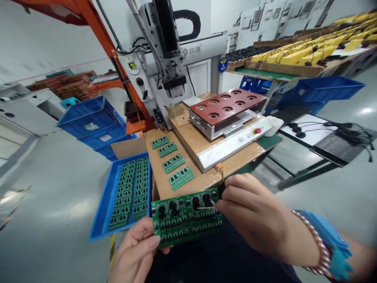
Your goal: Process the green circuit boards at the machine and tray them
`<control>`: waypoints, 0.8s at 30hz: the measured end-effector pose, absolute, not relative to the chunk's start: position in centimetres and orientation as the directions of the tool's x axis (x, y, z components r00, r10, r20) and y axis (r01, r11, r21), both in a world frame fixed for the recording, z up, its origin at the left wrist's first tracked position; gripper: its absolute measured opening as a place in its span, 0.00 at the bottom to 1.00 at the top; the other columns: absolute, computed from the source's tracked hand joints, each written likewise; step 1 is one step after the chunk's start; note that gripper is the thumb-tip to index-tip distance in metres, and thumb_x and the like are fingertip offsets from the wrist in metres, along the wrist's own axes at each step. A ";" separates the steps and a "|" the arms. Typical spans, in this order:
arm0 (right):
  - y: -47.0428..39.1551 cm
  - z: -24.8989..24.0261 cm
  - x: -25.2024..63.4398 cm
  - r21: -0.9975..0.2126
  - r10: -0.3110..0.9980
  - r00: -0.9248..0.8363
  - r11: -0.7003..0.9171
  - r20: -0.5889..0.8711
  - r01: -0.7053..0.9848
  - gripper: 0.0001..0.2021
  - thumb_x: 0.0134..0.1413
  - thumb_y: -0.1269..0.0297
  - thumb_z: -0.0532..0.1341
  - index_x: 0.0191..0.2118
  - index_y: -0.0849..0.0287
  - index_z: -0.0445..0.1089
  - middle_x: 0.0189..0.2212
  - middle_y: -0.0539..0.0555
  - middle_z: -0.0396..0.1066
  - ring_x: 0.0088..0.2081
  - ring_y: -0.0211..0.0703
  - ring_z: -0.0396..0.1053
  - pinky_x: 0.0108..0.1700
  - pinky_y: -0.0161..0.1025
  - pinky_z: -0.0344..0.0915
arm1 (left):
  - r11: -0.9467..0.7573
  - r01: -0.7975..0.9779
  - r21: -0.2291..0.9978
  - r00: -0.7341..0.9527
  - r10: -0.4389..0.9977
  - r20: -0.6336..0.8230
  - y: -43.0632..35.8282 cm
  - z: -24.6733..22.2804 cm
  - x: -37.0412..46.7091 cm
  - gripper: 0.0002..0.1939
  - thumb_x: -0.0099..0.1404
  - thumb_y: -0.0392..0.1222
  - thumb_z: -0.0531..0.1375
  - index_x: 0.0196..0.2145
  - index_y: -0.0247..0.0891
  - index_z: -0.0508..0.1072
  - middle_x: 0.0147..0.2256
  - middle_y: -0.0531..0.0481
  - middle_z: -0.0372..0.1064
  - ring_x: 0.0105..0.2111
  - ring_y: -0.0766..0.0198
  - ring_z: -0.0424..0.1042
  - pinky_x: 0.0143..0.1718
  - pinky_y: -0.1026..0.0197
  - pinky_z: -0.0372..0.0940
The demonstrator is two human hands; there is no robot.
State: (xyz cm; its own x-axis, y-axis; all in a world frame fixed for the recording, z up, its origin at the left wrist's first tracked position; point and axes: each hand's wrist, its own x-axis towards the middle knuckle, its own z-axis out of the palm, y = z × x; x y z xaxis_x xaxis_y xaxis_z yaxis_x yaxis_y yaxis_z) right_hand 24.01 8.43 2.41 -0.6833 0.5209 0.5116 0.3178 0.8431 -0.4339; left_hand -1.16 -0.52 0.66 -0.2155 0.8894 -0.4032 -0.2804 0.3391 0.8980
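Green circuit board (185, 226): your left hand (140, 245) is clamping its left end, just in front of the bench (159, 173). Your right hand (250, 212) is pinching a thin stick (205, 208) over the board's upper right.

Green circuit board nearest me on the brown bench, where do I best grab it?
I'd grip the green rectangular circuit board by its two short ends, bringing the hand down from above on the near side: it lies flat, black components stand on its top, and another green board lies beyond its far long edge.
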 end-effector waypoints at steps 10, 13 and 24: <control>8.4 2.4 24.0 -0.418 0.508 -0.705 0.850 0.494 0.320 0.07 0.55 0.76 0.52 0.35 0.65 0.67 0.27 0.54 0.59 0.34 0.41 0.53 0.35 0.43 0.53 | 0.368 -0.249 0.896 -0.147 0.900 -0.411 -0.5 0.3 -2.3 0.05 0.48 0.39 0.66 0.23 0.36 0.75 0.20 0.49 0.69 0.21 0.63 0.65 0.22 0.63 0.63; 8.3 2.3 24.1 -0.423 0.511 -0.708 0.848 0.488 0.320 0.07 0.55 0.76 0.52 0.36 0.65 0.67 0.27 0.53 0.59 0.34 0.41 0.53 0.35 0.43 0.52 | 0.354 -0.261 0.898 -0.151 0.904 -0.400 -0.5 0.4 -2.0 0.04 0.48 0.39 0.65 0.22 0.36 0.74 0.20 0.49 0.69 0.21 0.63 0.66 0.22 0.63 0.63; 8.6 2.3 24.7 -0.434 0.534 -0.703 0.833 0.471 0.343 0.08 0.54 0.77 0.51 0.37 0.64 0.66 0.28 0.53 0.59 0.34 0.41 0.53 0.36 0.42 0.52 | 0.352 -0.284 0.892 -0.238 0.875 -0.421 -0.5 1.0 -1.1 0.03 0.46 0.38 0.65 0.22 0.37 0.74 0.20 0.51 0.69 0.21 0.64 0.65 0.22 0.64 0.62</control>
State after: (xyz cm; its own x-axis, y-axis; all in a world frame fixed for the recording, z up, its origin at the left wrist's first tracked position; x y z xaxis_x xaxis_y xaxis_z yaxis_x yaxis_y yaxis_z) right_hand 24.66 8.57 2.35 -0.7025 0.5338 0.4706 0.3427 0.8333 -0.4337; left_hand -1.13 -0.49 0.98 -0.2385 0.8752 -0.4210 -0.2839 0.3517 0.8920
